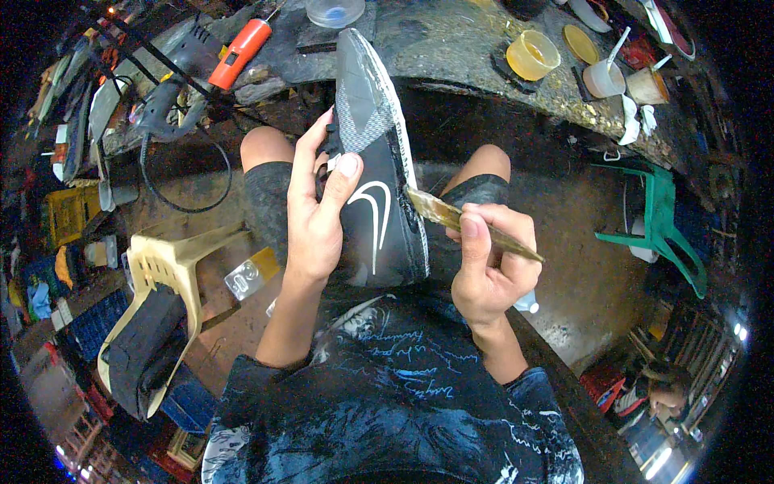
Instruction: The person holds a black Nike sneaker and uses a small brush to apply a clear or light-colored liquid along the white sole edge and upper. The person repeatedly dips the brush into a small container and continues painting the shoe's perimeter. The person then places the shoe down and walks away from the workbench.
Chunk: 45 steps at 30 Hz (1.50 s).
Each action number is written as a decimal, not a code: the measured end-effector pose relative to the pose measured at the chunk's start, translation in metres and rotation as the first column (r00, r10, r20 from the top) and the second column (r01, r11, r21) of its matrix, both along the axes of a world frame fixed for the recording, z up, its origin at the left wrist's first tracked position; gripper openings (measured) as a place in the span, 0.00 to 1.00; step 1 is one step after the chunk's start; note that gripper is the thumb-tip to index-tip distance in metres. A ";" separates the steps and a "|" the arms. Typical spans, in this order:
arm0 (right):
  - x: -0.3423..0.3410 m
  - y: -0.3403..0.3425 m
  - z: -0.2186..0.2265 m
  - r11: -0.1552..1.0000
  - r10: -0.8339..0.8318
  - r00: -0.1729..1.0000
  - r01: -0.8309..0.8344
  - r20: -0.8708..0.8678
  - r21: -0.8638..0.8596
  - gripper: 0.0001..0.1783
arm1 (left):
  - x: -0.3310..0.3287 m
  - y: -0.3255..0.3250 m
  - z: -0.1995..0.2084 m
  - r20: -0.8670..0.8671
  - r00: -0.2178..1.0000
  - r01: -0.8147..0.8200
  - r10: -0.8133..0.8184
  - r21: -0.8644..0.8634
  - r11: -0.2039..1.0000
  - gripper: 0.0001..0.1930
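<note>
A black and grey sneaker [377, 168] with a white curved outline on its side is held above my lap, toe pointing away from me. My left hand [314, 214] is closed round its left side, thumb on the upper near the laces. In my right hand [497, 270], thumb and fingers pinch a flat, worn brush [439, 211] with a wooden-looking handle. The brush tip touches or nearly touches the pale lower edge along the shoe's right side. The sneaker's underside is hidden.
A cluttered workbench [451, 40] spans the far side, with a yellow glue-like tub [533, 55], a white cup [604, 79] holding a stick, and an orange-red tool [240, 54]. A cream plastic chair [173, 252] stands left, a green one [661, 211] right.
</note>
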State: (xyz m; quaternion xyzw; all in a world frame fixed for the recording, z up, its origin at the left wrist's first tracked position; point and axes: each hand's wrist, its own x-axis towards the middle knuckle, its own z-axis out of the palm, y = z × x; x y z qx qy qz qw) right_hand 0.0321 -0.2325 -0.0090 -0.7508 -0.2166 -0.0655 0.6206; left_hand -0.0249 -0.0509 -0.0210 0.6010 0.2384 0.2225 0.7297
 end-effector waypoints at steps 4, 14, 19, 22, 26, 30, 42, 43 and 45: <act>0.004 -0.004 0.003 0.996 0.089 0.987 -0.085 0.135 -0.031 0.06 | 0.000 0.001 -0.001 0.004 0.999 -0.032 0.033 -0.057 0.998 0.29; 0.002 -0.014 0.013 0.984 0.171 0.966 -0.157 0.192 -0.087 0.09 | 0.001 0.001 -0.003 -0.003 0.999 -0.032 0.032 -0.028 0.999 0.29; 0.003 -0.006 0.010 0.991 0.131 0.973 -0.121 0.189 -0.064 0.09 | 0.000 0.001 0.001 -0.023 0.999 -0.041 0.042 0.024 0.999 0.29; 0.002 -0.001 0.008 0.991 0.134 0.970 -0.125 0.201 -0.056 0.10 | -0.001 0.001 0.001 -0.020 0.998 -0.051 0.052 0.052 0.997 0.29; 0.003 0.001 0.009 0.986 0.166 0.948 -0.151 0.272 -0.077 0.11 | -0.002 0.001 0.000 -0.017 0.998 -0.059 0.059 0.041 0.997 0.29; 0.005 0.000 0.012 0.980 0.195 0.930 -0.173 0.310 -0.097 0.11 | -0.001 0.002 0.000 -0.020 0.998 -0.059 0.060 0.026 0.998 0.29; 0.003 -0.008 0.020 0.960 0.265 0.921 -0.224 0.284 -0.170 0.13 | -0.002 0.006 -0.006 -0.020 0.998 -0.066 0.067 0.018 0.998 0.29; 0.003 -0.008 0.019 0.961 0.265 0.926 -0.230 0.270 -0.154 0.13 | -0.002 0.007 -0.007 -0.026 0.997 -0.068 0.069 0.018 0.998 0.29; 0.002 -0.010 0.018 0.966 0.257 0.937 -0.239 0.237 -0.100 0.12 | -0.003 0.007 -0.008 -0.037 0.997 -0.073 0.074 0.011 0.997 0.29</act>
